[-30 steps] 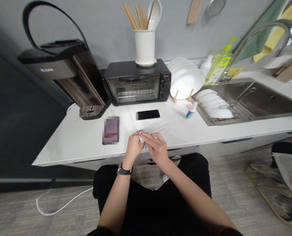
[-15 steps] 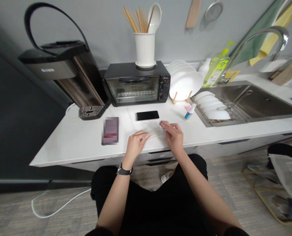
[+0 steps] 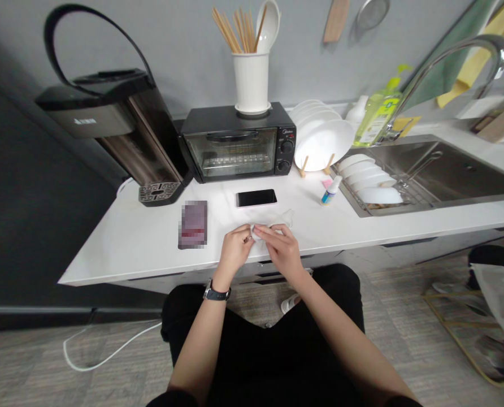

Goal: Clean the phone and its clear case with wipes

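Note:
My left hand point(image 3: 235, 249) is closed in a pinch just above the counter's front edge, gripping a small, thin, shiny item that I cannot make out clearly. My right hand point(image 3: 283, 249) meets it there, its fingers pressed together on a crumpled pale cloth point(image 3: 258, 233). A whitish, see-through piece point(image 3: 286, 217) shows beyond the right fingers; whether it belongs to the cloth or the item is unclear. Behind the hands a phone point(image 3: 256, 198) lies face up. To the right stands a small spray bottle point(image 3: 330, 191) with a blue label, beside a pink scrap point(image 3: 327, 183).
A blurred purple item point(image 3: 193, 224) lies left on the white counter point(image 3: 125, 243). Behind stand a water dispenser point(image 3: 150, 135), a toaster oven point(image 3: 237, 150) bearing a utensil holder point(image 3: 251, 82), and racked plates point(image 3: 324, 147). The sink point(image 3: 455, 175) with bowls is at right.
My right hand has moved left and toward me, bringing the pale cloth against my left hand. The left hand stays almost where it was. The view has shifted slightly.

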Demonstrator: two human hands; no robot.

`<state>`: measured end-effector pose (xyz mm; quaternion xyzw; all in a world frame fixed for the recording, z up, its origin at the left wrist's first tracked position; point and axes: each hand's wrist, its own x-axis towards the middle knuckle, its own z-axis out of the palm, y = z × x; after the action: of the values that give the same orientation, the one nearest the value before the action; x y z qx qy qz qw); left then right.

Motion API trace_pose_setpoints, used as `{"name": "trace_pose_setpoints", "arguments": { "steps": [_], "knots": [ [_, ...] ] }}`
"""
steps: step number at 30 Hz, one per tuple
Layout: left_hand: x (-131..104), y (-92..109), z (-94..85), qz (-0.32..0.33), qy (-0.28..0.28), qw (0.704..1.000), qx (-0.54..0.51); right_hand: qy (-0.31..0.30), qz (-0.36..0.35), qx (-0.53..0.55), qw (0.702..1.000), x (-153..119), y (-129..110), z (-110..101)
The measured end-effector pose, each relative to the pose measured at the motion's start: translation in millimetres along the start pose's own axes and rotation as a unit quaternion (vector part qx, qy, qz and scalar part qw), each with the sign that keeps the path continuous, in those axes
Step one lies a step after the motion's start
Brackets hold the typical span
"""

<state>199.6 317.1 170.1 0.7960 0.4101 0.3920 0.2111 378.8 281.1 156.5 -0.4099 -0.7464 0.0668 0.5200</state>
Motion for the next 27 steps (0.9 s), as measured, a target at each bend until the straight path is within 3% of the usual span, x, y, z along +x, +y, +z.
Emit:
{"name": "trace_pose_setpoints", "arguments": {
  "steps": [6, 10, 17, 23, 27],
  "knots": [
    [0, 2, 0.9, -0.001, 0.007, 1.0, -0.027, 0.081, 0.11, -0.06, 0.989, 16, 50, -49],
    [-1, -1, 2.5, -0.004, 0.025, 0.999, -0.037, 0.12, 0.234, 0.034, 0.964, 15, 62, -63],
    [-6, 8, -8.8, -0.108, 0.2, 0.972, -0.062, 0.159, 0.316, 0.107, 0.929, 16, 62, -63],
    [13, 44, -33.3, -0.011, 0.243, 0.97, 0.014, 0.168, 0.325, 0.147, 0.919, 17, 65, -64],
    [31, 55, -27.3, 0.061, 0.198, 0.978, 0.016, 0.167, 0.336, 0.171, 0.911, 17, 69, -64]
  ]
}}
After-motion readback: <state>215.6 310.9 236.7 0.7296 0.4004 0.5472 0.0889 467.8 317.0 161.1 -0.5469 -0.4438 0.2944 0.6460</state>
